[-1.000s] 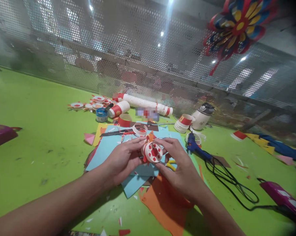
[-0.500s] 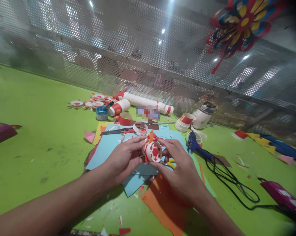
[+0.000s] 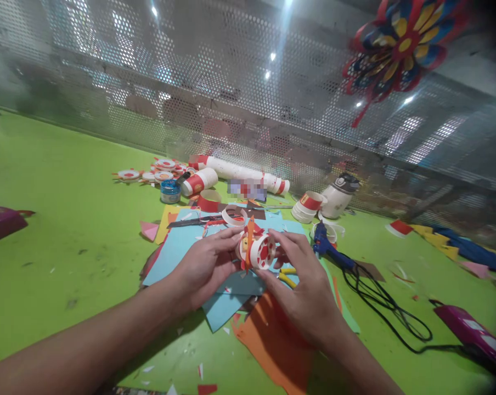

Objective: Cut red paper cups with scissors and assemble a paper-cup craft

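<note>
Between my two hands is a small paper-cup craft (image 3: 263,253), white with a red petal pattern on its round end and an orange paper strip standing up on it. My left hand (image 3: 210,260) grips its left side with the fingertips. My right hand (image 3: 299,269) pinches its right side, thumb below and fingers above. The craft is held above blue paper sheets (image 3: 174,260). Scissors with yellow handles (image 3: 288,277) lie partly hidden beside my right hand. An orange sheet (image 3: 272,343) lies under my right wrist.
A blue glue gun (image 3: 324,241) with a coiled black cord lies at right, near a purple device (image 3: 468,326). Behind are paper cups (image 3: 308,206), a long cup tube (image 3: 240,173), a blue-lidded jar (image 3: 170,191) and a white bottle (image 3: 339,197). A craft knife (image 3: 192,220) lies on the paper.
The craft has turned in my fingers, so more of its left side and the orange strip shows. It has shifted slightly right. Both hands keep their grip.
</note>
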A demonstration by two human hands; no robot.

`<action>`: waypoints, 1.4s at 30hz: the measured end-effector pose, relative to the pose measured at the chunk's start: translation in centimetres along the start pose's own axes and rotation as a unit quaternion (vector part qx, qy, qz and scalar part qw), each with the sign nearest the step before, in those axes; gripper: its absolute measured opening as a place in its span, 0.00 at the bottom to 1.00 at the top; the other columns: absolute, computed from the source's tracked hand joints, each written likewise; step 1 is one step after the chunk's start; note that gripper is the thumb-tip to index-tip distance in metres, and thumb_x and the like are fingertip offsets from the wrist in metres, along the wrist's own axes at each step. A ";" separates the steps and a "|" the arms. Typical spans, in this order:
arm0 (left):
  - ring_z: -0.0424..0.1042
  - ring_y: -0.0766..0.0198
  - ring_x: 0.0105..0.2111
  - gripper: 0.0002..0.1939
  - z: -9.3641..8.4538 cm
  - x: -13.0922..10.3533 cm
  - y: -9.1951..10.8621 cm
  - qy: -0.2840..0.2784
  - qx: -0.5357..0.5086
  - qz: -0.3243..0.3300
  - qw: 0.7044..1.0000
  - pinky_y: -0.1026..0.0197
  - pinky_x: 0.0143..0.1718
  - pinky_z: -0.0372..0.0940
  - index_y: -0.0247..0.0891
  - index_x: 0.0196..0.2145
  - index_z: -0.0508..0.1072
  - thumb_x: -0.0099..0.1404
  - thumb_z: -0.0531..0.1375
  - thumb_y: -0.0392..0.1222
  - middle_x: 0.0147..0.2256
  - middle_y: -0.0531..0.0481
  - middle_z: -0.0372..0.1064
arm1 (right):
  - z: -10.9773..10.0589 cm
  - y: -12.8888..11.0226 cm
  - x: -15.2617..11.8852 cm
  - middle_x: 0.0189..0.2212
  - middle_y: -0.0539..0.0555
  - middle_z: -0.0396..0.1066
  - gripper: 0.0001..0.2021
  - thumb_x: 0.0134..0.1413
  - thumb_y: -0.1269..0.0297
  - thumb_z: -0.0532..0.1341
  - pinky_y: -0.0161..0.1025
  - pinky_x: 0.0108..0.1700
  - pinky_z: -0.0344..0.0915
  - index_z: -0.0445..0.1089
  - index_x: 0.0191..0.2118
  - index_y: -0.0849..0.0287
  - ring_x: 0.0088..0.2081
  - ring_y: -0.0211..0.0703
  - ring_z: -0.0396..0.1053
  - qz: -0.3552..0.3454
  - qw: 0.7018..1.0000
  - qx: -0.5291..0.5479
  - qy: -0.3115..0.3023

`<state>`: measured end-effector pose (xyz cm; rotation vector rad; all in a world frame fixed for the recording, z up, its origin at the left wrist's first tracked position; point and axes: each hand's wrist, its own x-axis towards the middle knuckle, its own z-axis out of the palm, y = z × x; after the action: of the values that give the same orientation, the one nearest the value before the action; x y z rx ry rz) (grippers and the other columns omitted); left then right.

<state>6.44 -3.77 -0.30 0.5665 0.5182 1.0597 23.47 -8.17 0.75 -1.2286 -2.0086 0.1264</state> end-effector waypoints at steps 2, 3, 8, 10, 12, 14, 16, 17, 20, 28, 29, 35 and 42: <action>0.76 0.60 0.36 0.11 0.0 0.0 0.0 0.006 0.000 0.002 1.000 0.59 0.40 0.70 0.30 0.40 0.76 0.64 0.55 0.26 0.39 0.40 0.76 | 0.0 -0.2 0.0 0.49 0.58 0.62 0.26 0.55 0.72 0.62 0.52 0.49 0.69 0.59 0.59 0.53 0.48 0.51 0.65 -0.005 1.000 -0.006 0.003; 0.76 0.60 0.36 0.11 0.0 0.0 0.0 0.006 0.000 0.003 1.000 0.59 0.40 0.70 0.30 0.41 0.76 0.64 0.55 0.26 0.40 0.40 0.76 | 0.0 -0.2 0.0 0.49 0.58 0.62 0.26 0.56 0.72 0.62 0.51 0.49 0.69 0.59 0.59 0.53 0.48 0.51 0.65 -0.008 1.000 -0.007 0.005; 0.76 0.60 0.38 0.11 -0.2 0.0 -0.2 -0.008 -0.002 0.011 1.000 0.59 0.42 0.71 0.31 0.41 0.76 0.63 0.57 0.27 0.41 0.40 0.76 | 0.0 -0.3 0.1 0.46 0.58 0.63 0.23 0.55 0.70 0.63 0.48 0.46 0.70 0.61 0.56 0.56 0.44 0.49 0.66 -0.004 1.000 -0.001 0.011; 0.76 0.59 0.39 0.11 -0.2 0.0 -0.2 -0.015 0.002 0.014 1.000 0.58 0.42 0.71 0.32 0.41 0.76 0.63 0.57 0.28 0.41 0.40 0.76 | 0.0 -0.2 0.1 0.44 0.58 0.63 0.22 0.55 0.69 0.64 0.46 0.45 0.70 0.62 0.55 0.59 0.42 0.47 0.67 0.002 1.000 0.002 0.010; 0.76 0.58 0.39 0.10 -0.2 -0.1 -0.3 -0.019 0.009 0.017 1.000 0.58 0.41 0.72 0.32 0.40 0.77 0.63 0.57 0.28 0.41 0.40 0.76 | 0.1 -0.2 0.1 0.44 0.59 0.64 0.22 0.55 0.67 0.65 0.46 0.45 0.70 0.62 0.55 0.60 0.42 0.48 0.67 -0.001 1.000 -0.001 0.012; 0.76 0.58 0.39 0.10 -0.2 -0.1 -0.3 -0.013 0.016 0.017 1.000 0.59 0.41 0.72 0.32 0.40 0.77 0.63 0.57 0.28 0.41 0.40 0.76 | 0.2 -0.2 0.0 0.44 0.59 0.64 0.23 0.56 0.64 0.65 0.47 0.45 0.69 0.61 0.56 0.60 0.43 0.49 0.67 -0.007 1.000 -0.008 0.017; 0.76 0.59 0.39 0.11 -0.2 -0.2 -0.4 -0.001 0.022 0.012 1.000 0.60 0.40 0.72 0.32 0.40 0.77 0.63 0.57 0.27 0.41 0.40 0.76 | 0.3 -0.2 0.0 0.44 0.59 0.65 0.23 0.56 0.62 0.65 0.48 0.44 0.70 0.61 0.55 0.59 0.42 0.49 0.67 -0.008 1.000 -0.013 0.024; 0.76 0.59 0.39 0.11 -0.1 -0.2 -0.4 0.004 0.024 0.010 1.000 0.61 0.40 0.72 0.32 0.41 0.76 0.63 0.57 0.27 0.42 0.40 0.76 | 0.4 -0.2 -0.1 0.43 0.58 0.65 0.23 0.56 0.61 0.64 0.48 0.44 0.70 0.61 0.55 0.58 0.42 0.49 0.68 -0.007 1.000 -0.014 0.027; 0.76 0.58 0.39 0.12 0.0 -0.1 -0.5 0.011 0.023 0.005 1.000 0.60 0.40 0.72 0.32 0.41 0.76 0.62 0.58 0.27 0.42 0.40 0.76 | 0.5 -0.1 -0.1 0.43 0.58 0.65 0.22 0.56 0.60 0.64 0.49 0.45 0.70 0.62 0.55 0.58 0.43 0.49 0.67 -0.007 1.000 -0.017 0.026; 0.76 0.57 0.40 0.11 0.0 -0.1 -0.6 0.001 0.015 0.004 1.000 0.58 0.42 0.71 0.32 0.42 0.75 0.62 0.58 0.28 0.41 0.40 0.76 | 0.5 0.1 -0.1 0.43 0.59 0.65 0.22 0.57 0.64 0.63 0.47 0.44 0.70 0.63 0.56 0.61 0.42 0.48 0.67 -0.008 1.000 -0.008 0.014; 0.75 0.58 0.40 0.11 0.0 -0.1 -0.7 -0.005 0.016 0.003 1.000 0.58 0.42 0.70 0.32 0.42 0.75 0.63 0.58 0.28 0.42 0.40 0.76 | 0.5 0.1 -0.1 0.43 0.59 0.65 0.22 0.57 0.65 0.63 0.47 0.43 0.70 0.62 0.56 0.62 0.41 0.48 0.67 -0.007 1.000 -0.009 0.014; 0.74 0.60 0.39 0.13 -0.2 -0.3 -0.6 -0.037 0.035 -0.007 0.999 0.60 0.41 0.69 0.34 0.45 0.75 0.63 0.59 0.30 0.43 0.41 0.74 | 0.4 -0.1 0.0 0.44 0.63 0.65 0.22 0.56 0.65 0.63 0.54 0.43 0.70 0.63 0.55 0.64 0.44 0.54 0.67 0.003 0.999 -0.041 0.012; 0.73 0.63 0.36 0.14 -0.2 -0.4 -0.8 -0.030 0.042 -0.004 0.999 0.61 0.38 0.68 0.34 0.46 0.74 0.63 0.58 0.29 0.43 0.42 0.75 | 0.4 -0.3 -0.1 0.42 0.63 0.65 0.22 0.56 0.66 0.64 0.53 0.43 0.70 0.64 0.55 0.66 0.42 0.54 0.67 -0.009 0.998 -0.055 0.021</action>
<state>6.71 -4.46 -0.93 0.6682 0.5126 1.0140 23.02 -8.22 0.52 -1.2699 -2.0114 -0.0187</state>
